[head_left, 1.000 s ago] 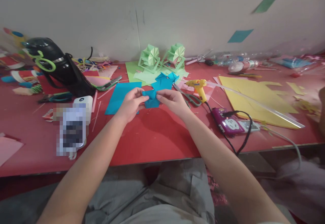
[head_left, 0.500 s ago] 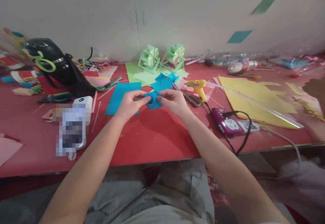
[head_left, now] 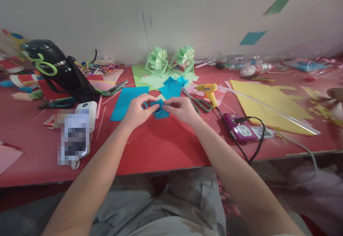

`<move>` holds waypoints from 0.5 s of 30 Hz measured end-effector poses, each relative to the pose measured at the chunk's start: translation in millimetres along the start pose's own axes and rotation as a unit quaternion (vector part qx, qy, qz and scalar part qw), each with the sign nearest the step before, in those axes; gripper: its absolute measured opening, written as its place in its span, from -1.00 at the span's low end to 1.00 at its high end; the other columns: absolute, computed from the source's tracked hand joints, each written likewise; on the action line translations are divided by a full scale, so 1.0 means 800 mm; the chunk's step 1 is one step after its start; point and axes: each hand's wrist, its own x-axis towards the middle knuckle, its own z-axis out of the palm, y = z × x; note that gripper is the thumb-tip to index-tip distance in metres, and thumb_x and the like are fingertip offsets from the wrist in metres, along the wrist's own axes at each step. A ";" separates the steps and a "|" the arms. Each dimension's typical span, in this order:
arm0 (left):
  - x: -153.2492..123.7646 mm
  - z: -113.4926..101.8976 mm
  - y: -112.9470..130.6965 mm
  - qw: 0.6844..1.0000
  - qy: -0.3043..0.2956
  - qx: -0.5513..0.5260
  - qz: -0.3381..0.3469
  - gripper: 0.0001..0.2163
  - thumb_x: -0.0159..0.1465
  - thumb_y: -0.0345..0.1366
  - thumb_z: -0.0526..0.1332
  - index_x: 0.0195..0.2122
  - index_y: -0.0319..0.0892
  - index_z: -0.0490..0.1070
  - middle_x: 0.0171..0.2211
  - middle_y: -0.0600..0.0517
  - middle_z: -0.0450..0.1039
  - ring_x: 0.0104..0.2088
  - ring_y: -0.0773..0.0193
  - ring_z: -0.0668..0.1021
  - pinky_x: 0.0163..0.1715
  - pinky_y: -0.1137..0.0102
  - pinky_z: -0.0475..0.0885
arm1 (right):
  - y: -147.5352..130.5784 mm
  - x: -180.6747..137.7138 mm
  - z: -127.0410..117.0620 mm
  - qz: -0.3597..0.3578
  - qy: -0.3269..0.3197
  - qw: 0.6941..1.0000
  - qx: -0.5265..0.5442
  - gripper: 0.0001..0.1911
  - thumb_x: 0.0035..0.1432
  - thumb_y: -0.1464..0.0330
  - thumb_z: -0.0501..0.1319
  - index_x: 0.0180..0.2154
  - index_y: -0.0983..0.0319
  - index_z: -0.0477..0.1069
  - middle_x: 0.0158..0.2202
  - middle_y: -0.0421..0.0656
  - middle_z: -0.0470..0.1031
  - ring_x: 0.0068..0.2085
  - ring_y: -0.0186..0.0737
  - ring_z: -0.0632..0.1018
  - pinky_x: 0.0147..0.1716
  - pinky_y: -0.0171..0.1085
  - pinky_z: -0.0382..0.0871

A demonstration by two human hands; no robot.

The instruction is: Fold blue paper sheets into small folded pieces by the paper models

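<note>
Surface: a red table (head_left: 160, 146) is standing against a pale wall, covered in craft scraps.
Far left: a black bag (head_left: 57, 68) is lying near the wall, with a green plastic loop on it.
Left front: a white box (head_left: 87, 108) is sitting beside a blurred patch.
Blue sheet: a flat blue paper sheet (head_left: 123, 102) is lying just left of the hands.
Left hand: the left hand (head_left: 138, 110) is pinching the left side of the folded blue paper piece (head_left: 159, 109) with fingertips closed narrowly on it.
Paper piece: it is being held just above the table, between both hands, near the middle of the table.
Right hand: the right hand (head_left: 182, 108) is gripping the right side of the same piece, fingers curled tight.
Behind the hands: a blue paper pinwheel (head_left: 174, 85) is lying flat, and two green paper models (head_left: 171, 60) are standing by the wall.
Right of the hands: scissors (head_left: 197, 102) are lying beside a yellow glue gun (head_left: 210, 93).
Further right: a purple power strip (head_left: 241, 132) is holding a black cable.
Far right: yellow paper (head_left: 268, 102) is spreading under a clear ruler; another person's hand (head_left: 337, 94) is showing at the edge.
</note>
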 end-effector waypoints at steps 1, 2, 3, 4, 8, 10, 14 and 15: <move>0.000 0.000 0.000 1.000 0.001 0.001 0.001 -0.87 0.18 -0.22 0.33 -0.29 -0.13 0.56 -0.29 0.01 0.57 -0.33 0.25 0.52 -0.37 0.37 0.35 | 0.000 0.000 0.000 0.000 -0.001 1.000 -0.001 -0.73 0.01 0.18 0.39 -0.35 0.26 0.61 -0.38 -0.14 0.60 -0.41 -0.29 0.51 -0.40 -0.29 0.40; -0.001 0.001 -0.001 1.000 0.002 0.000 0.000 -0.87 0.19 -0.21 0.33 -0.30 -0.13 0.56 -0.30 0.01 0.58 -0.32 0.24 0.52 -0.36 0.36 0.35 | 0.000 0.000 0.000 0.002 -0.002 1.000 -0.001 -0.74 0.01 0.18 0.39 -0.35 0.26 0.61 -0.38 -0.14 0.60 -0.41 -0.29 0.52 -0.40 -0.29 0.40; -0.001 0.001 -0.001 1.000 0.002 -0.005 -0.003 -0.86 0.20 -0.19 0.32 -0.31 -0.13 0.55 -0.31 0.01 0.58 -0.32 0.23 0.53 -0.35 0.36 0.35 | 0.000 -0.001 0.000 0.004 -0.002 1.000 -0.002 -0.74 0.01 0.18 0.39 -0.35 0.26 0.61 -0.39 -0.14 0.60 -0.41 -0.29 0.52 -0.41 -0.29 0.40; -0.001 0.002 -0.002 1.000 0.003 -0.011 -0.007 -0.86 0.21 -0.17 0.32 -0.32 -0.13 0.55 -0.33 0.01 0.59 -0.32 0.23 0.53 -0.34 0.35 0.36 | 0.001 -0.001 0.000 0.006 -0.001 1.000 -0.003 -0.74 0.01 0.18 0.39 -0.35 0.26 0.61 -0.39 -0.14 0.60 -0.41 -0.29 0.52 -0.42 -0.29 0.40; 0.000 0.004 -0.006 0.999 0.003 -0.030 -0.029 -0.86 0.21 -0.17 0.32 -0.35 -0.13 0.55 -0.37 0.01 0.58 -0.35 0.21 0.53 -0.32 0.34 0.36 | 0.002 -0.002 0.002 0.008 0.005 1.000 -0.010 -0.74 0.02 0.18 0.38 -0.34 0.25 0.62 -0.40 -0.14 0.60 -0.41 -0.27 0.52 -0.43 -0.29 0.40; 0.000 0.004 -0.006 0.999 0.007 -0.028 -0.033 -0.87 0.21 -0.18 0.31 -0.36 -0.12 0.55 -0.38 0.01 0.58 -0.35 0.20 0.53 -0.33 0.34 0.34 | 0.001 -0.003 0.003 0.007 0.004 1.000 -0.011 -0.74 0.03 0.19 0.38 -0.33 0.25 0.62 -0.39 -0.14 0.61 -0.40 -0.27 0.52 -0.42 -0.28 0.41; 0.000 0.005 -0.007 1.000 0.008 -0.012 -0.027 -0.86 0.23 -0.19 0.29 -0.36 -0.13 0.55 -0.39 0.01 0.58 -0.35 0.21 0.52 -0.35 0.34 0.32 | -0.005 -0.004 0.004 0.007 0.002 1.000 -0.006 -0.76 0.03 0.20 0.38 -0.33 0.25 0.63 -0.38 -0.14 0.62 -0.40 -0.27 0.53 -0.40 -0.27 0.43; -0.001 0.004 -0.007 1.000 0.008 -0.009 -0.026 -0.86 0.23 -0.19 0.28 -0.36 -0.13 0.55 -0.38 0.01 0.58 -0.35 0.21 0.53 -0.35 0.34 0.31 | -0.006 -0.004 0.004 0.006 0.001 1.000 -0.004 -0.76 0.03 0.21 0.39 -0.33 0.25 0.63 -0.38 -0.14 0.62 -0.41 -0.27 0.53 -0.40 -0.27 0.43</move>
